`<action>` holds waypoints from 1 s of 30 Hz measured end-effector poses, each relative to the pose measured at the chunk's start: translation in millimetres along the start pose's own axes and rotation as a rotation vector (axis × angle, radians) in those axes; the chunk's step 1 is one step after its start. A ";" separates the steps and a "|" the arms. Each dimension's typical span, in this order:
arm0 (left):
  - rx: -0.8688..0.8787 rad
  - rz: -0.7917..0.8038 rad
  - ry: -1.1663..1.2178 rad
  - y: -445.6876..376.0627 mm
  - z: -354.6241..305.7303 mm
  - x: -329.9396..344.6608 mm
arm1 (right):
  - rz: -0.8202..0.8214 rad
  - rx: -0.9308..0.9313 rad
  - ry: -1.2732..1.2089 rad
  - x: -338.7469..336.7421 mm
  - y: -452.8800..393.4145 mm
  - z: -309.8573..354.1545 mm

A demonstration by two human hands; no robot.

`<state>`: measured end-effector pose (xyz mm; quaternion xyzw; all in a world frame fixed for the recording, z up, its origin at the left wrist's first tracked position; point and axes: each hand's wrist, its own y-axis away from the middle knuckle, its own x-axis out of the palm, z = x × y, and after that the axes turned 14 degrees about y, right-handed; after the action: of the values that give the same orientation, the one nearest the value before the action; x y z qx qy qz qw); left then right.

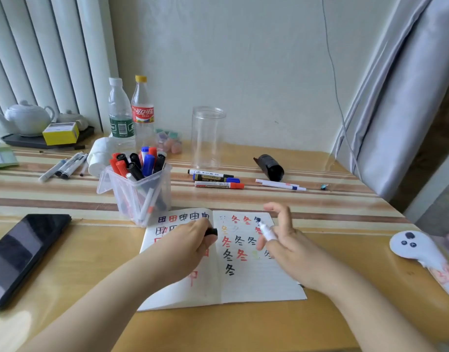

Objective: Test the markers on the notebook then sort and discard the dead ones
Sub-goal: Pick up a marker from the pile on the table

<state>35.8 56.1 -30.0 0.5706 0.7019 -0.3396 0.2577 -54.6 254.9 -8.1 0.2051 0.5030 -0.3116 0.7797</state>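
Right hand [281, 240] pinches an uncapped white marker [265, 229], tip seemingly dark; left hand [193, 240] grips its cap [211, 232].

Both your bare forearms reach forward from the bottom edge and angle in toward each other. Your left hand [193, 240] is curled, its grip closed on a small black marker cap [211, 232]. Your right hand [281, 237] pinches a white marker [266, 231], tip pointing away, index finger raised and bent.
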 end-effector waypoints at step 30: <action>0.204 -0.178 0.300 -8.6 23.3 44.7 | -0.335 0.224 -0.481 59.6 2.9 -1.0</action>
<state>17.2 65.1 -76.7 0.5735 0.7421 -0.3418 0.0599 -35.4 241.0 -62.8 0.1243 0.2932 -0.5288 0.7867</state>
